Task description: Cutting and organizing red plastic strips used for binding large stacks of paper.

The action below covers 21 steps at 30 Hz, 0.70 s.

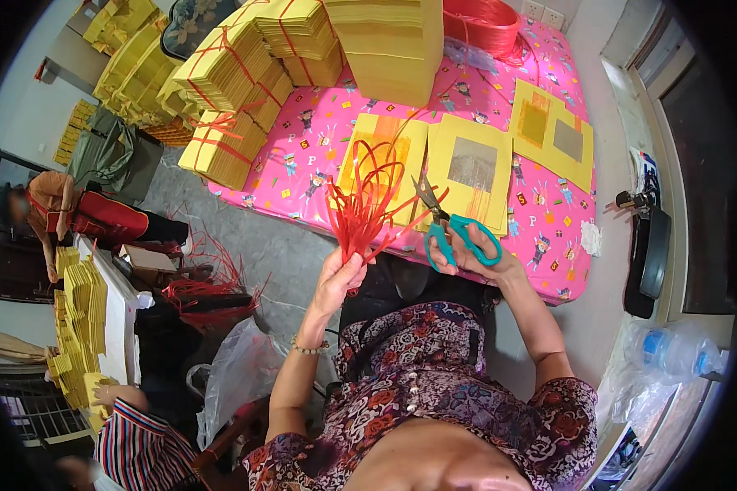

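Observation:
My left hand (pixel 337 282) is closed round a bunch of thin red plastic strips (pixel 359 217) that fan out upward in loops and loose ends. To its right my right hand (pixel 483 260) grips a pair of scissors (pixel 440 215) by the teal handles. The blades point up and left toward the strips, slightly apart at the tips. I cannot make out whether a blade touches any strip. Beyond both hands, yellow paper sheets (pixel 439 186) with gold-orange and silver-grey squares lie on the pink patterned table cover (pixel 526 217).
Yellow paper stacks tied with red strips (pixel 229 155) stand on the table's left, a tall one (pixel 393 61) at the back, a red strip coil (pixel 487 29) behind it. More sheets (pixel 553 135) lie right. Two people work left near a white table (pixel 121 315). Plastic bag (pixel 241 376) beside me.

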Each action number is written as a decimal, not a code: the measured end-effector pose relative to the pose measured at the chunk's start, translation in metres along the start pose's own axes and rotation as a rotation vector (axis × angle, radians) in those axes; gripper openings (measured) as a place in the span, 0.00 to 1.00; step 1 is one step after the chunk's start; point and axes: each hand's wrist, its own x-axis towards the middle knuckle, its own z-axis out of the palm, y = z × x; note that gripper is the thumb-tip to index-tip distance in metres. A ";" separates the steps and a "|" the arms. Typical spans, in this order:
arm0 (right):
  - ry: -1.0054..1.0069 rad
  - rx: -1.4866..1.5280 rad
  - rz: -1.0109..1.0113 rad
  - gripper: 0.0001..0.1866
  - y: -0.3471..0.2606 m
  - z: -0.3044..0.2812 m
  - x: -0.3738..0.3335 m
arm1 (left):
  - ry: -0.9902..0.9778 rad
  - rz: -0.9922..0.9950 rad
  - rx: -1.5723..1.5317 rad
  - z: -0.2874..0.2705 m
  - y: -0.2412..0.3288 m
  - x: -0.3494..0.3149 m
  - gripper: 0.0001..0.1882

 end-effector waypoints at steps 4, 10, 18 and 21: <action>-0.003 0.003 0.009 0.36 0.003 -0.009 0.003 | -0.026 -0.028 -0.042 0.003 0.003 -0.004 0.16; -0.027 -0.058 -0.019 0.39 0.005 -0.011 0.005 | -0.102 -0.039 -0.087 -0.002 0.003 -0.008 0.17; -0.073 -0.043 -0.009 0.41 0.010 -0.017 0.007 | -0.181 -0.038 -0.204 -0.008 -0.002 -0.005 0.17; -0.095 -0.048 -0.027 0.40 0.010 -0.014 0.008 | -0.177 -0.048 -0.242 -0.005 0.001 -0.003 0.17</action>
